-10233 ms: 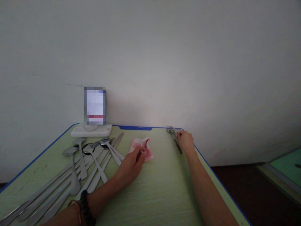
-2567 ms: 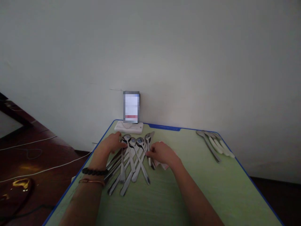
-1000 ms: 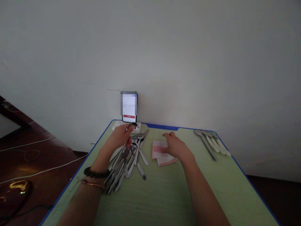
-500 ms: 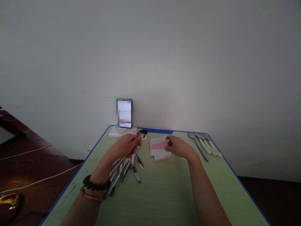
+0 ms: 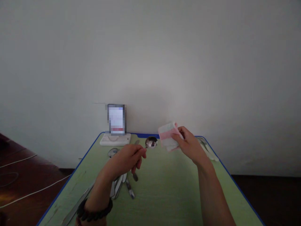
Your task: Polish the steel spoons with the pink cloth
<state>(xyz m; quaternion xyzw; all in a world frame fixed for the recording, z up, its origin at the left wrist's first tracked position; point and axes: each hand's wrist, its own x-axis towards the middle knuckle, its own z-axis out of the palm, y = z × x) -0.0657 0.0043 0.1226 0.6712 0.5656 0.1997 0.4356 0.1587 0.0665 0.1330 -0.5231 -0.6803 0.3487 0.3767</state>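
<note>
A shiny metal spoon (image 5: 151,142) is gripped by my left hand (image 5: 129,158), its round bowl pointing up and to the right; the handle is hidden in my fingers. My right hand (image 5: 190,143) pinches a folded pink and white cloth (image 5: 169,136), raised above the table just right of the spoon's bowl. A small gap separates cloth and spoon. Under and around my left wrist lies a pile of metal cutlery (image 5: 121,185), partly covered by my hand and forearm. One more spoon bowl (image 5: 113,153) shows behind that hand.
The light green table (image 5: 162,194) has a blue edge. At its back left a lit phone (image 5: 117,119) stands on a white base (image 5: 115,139) against the wall. White-handled cutlery (image 5: 208,150) lies at the back right, partly behind my right hand. Cables run over the floor at left.
My right hand has lifted the cloth off the table. My left hand has brought the spoon right, clear of the pile. The camera view has shifted a little.
</note>
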